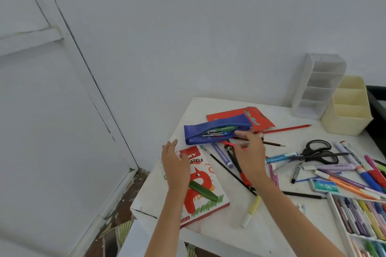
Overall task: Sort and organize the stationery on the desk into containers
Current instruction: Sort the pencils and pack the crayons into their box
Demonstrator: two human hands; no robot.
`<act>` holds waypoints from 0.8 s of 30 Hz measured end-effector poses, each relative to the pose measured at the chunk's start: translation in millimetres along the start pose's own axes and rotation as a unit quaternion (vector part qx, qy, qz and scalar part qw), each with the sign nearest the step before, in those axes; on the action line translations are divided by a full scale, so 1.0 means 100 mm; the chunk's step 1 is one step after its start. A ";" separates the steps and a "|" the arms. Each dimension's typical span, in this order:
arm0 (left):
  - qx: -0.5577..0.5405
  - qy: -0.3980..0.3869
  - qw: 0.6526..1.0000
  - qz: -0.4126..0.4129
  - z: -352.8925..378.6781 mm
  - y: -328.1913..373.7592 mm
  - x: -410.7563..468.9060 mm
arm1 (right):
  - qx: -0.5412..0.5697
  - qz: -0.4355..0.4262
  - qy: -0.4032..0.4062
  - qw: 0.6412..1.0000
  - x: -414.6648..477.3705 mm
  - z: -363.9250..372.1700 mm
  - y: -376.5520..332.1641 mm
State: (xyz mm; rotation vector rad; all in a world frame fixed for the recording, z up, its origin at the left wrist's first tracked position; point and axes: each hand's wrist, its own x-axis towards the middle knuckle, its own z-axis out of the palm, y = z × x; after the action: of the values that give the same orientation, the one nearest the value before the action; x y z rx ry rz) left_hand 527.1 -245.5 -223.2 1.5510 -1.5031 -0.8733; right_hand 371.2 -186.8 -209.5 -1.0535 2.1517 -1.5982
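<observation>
Nearest to me, at the lower right, I note an open tray of pastels (363, 217) lying on the white surface (271, 235), with a yellow marker (251, 208) just left of it. My left hand (174, 164) hovers flat and released over the pastels box (200, 185), fingers spread, grasping nothing; a green marker (203, 191) lies on that box. My right hand (251, 158) reaches toward the blue pencil case (217, 129); it appears pinched on a thin pink item (229, 144), though motion blur prevents confirmation. The case lies unzipped and already contains a few pens. To the right, loose stationery is scattered: black scissors (319, 152), a staple box (322, 185), a blue pen (281, 157) and many markers. Beyond the case lie an orange packet (240, 116) and a red pencil (287, 129). Farthest back, the clear organiser (317, 87) and the cream holder (346, 108) stand with nothing visible in them. I judge the task to be at an early stage: only the case has received items, and most stationery remains unsorted.
</observation>
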 end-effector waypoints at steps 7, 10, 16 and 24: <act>0.045 0.048 0.997 -0.031 -0.10 -0.16 -0.51 | -0.042 0.021 -0.148 0.988 -0.58 0.21 -0.11; 0.038 0.051 0.997 -0.049 -0.16 -0.13 -0.63 | -0.060 0.028 -0.190 0.979 -0.73 0.22 -0.13; 0.012 0.083 0.995 -0.062 -0.33 -0.12 -0.80 | 0.063 0.117 -0.180 0.975 -0.90 0.03 -0.21; 0.050 0.010 0.999 -0.006 -0.36 0.28 -1.14 | 0.374 0.251 -0.213 0.867 -1.12 -0.55 -0.41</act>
State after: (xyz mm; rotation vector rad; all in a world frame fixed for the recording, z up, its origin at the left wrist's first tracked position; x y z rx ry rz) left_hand 539.8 -128.8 -187.7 1.6372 -1.5451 -0.7984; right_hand 434.2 -76.3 -175.2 -0.4671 1.1850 -1.5278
